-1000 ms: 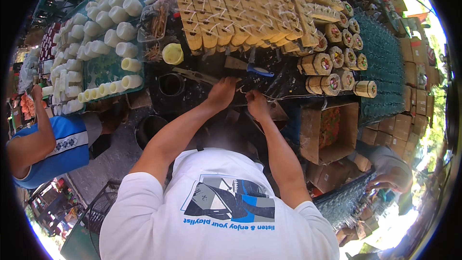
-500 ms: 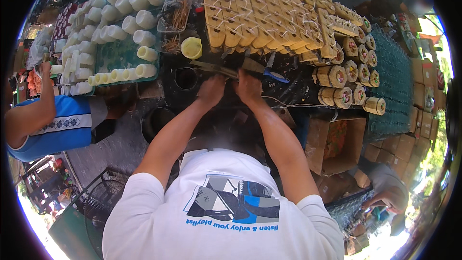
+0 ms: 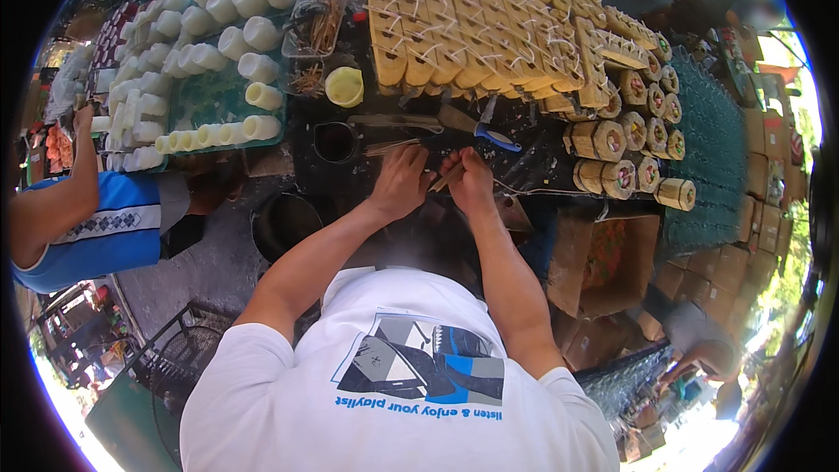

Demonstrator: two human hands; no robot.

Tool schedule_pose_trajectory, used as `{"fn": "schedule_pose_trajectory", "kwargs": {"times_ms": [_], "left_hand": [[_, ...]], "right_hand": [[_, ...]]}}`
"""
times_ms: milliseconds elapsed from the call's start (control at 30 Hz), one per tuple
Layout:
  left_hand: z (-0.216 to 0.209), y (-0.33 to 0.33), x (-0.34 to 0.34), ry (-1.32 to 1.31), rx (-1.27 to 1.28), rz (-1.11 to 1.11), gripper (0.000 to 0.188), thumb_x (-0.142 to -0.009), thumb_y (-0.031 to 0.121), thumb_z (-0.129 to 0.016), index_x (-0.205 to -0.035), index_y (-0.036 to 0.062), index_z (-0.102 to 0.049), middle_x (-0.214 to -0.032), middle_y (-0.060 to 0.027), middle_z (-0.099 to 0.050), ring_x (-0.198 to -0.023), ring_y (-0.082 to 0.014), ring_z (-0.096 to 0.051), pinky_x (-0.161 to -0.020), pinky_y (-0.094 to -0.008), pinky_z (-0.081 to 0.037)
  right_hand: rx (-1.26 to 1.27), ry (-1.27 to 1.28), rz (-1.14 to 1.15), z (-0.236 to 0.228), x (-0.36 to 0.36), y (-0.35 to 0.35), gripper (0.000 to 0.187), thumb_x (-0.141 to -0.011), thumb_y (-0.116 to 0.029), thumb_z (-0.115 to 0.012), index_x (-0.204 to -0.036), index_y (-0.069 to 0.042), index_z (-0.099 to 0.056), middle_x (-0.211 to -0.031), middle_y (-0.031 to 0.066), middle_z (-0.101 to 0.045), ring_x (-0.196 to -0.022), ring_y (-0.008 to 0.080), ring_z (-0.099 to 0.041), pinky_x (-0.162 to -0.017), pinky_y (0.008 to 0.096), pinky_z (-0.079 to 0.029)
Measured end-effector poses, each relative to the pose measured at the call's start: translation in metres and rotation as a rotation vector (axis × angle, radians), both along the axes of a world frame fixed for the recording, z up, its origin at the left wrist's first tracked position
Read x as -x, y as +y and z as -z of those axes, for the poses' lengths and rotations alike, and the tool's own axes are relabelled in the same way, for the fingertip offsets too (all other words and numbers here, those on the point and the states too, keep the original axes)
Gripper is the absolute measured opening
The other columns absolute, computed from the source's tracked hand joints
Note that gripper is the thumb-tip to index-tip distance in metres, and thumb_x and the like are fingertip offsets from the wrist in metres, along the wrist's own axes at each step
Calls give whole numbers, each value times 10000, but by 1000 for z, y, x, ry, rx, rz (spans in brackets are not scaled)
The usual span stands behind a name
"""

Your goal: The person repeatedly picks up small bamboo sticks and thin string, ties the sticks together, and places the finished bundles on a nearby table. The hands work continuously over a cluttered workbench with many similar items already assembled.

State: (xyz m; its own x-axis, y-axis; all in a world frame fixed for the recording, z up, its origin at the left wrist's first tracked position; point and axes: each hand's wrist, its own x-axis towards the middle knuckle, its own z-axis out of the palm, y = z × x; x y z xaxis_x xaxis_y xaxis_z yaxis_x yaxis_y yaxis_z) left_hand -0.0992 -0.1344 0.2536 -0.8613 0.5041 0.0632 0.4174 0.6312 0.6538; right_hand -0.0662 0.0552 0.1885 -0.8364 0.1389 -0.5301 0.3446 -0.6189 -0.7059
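Note:
My left hand (image 3: 402,182) is over the dark worktable, its fingers bent together. Thin wooden sticks (image 3: 387,148) poke out from beneath those fingers. Close beside it, my right hand (image 3: 470,180) is closed on a short bundle of thin sticks (image 3: 447,178), which slants toward the left fingertips. Just beyond the hands lies a long, flat, knife-like tool (image 3: 395,121). To its right rests a scraper with a blue handle (image 3: 499,137). How the fingers grip underneath is hidden.
Rows of pale blocks tied with white string (image 3: 472,22) stand at the back. Bundled cylinders (image 3: 599,140) are stacked right, above a cardboard box (image 3: 564,249). White cups (image 3: 262,33) fill a green tray at left. A yellow cup (image 3: 343,87) and a co-worker's arm (image 3: 74,197) also show.
The long flat tool, earlier at my hands, now lies on the table. Both hands have come slightly nearer to me, and thin sticks now show at them.

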Motion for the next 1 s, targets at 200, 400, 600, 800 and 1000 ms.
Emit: {"fn": "schedule_pose_trajectory", "kwargs": {"times_ms": [200, 400, 600, 800, 1000], "left_hand": [[-20, 28, -1, -594, -128, -121, 343, -926, 212, -702, -1194, -1, -684, -879, -249, -707, -842, -442, -705, -767, -482, -542], [-12, 32, -2, -540, -63, -65, 287, -942, 260, -687, -972, -16, -760, -821, -234, -712, -755, -395, -702, -726, -445, -532], [-20, 25, 21, -994, -125, -13, 243, -967, 202, -674, -898, -20, -744, -693, -58, -635, -610, -154, -581, -593, -337, -467], [-22, 21, 40, -1320, -136, 182, 214, -1009, 181, -655, -905, -2, -696, -698, -15, -585, -607, -105, -539, -547, -273, -415], [-34, 34, 61, -1237, 92, 445, 298, -1033, 276, -651, -903, 9, -680, -763, -28, -628, -650, -121, -579, -573, -284, -467]], "right_hand": [[165, 105, 204, -27, -2, -24, 128, -1095, -145, -518, -1067, -32, -571, -1194, 157, -666, -1217, 303, -641, -1037, 434, -519], [253, 134, 100, -27, -5, -15, 173, -1088, -174, -561, -1142, -13, -593, -1233, 166, -652, -1272, 319, -609, -1105, 457, -491], [116, 76, 31, -47, -4, 26, 342, -1088, -206, -567, -1329, 36, -559, -1292, 163, -617, -1210, 300, -624, -1080, 427, -505], [-543, -39, -900, -73, 13, 50, 241, -1041, -177, -631, -1106, 35, -728, -920, 60, -698, -912, 166, -646, -837, 325, -522], [-792, 33, -1386, -116, 38, 61, 274, -981, -253, -659, -930, -4, -761, -729, 10, -643, -657, 140, -555, -616, 328, -449]]}}
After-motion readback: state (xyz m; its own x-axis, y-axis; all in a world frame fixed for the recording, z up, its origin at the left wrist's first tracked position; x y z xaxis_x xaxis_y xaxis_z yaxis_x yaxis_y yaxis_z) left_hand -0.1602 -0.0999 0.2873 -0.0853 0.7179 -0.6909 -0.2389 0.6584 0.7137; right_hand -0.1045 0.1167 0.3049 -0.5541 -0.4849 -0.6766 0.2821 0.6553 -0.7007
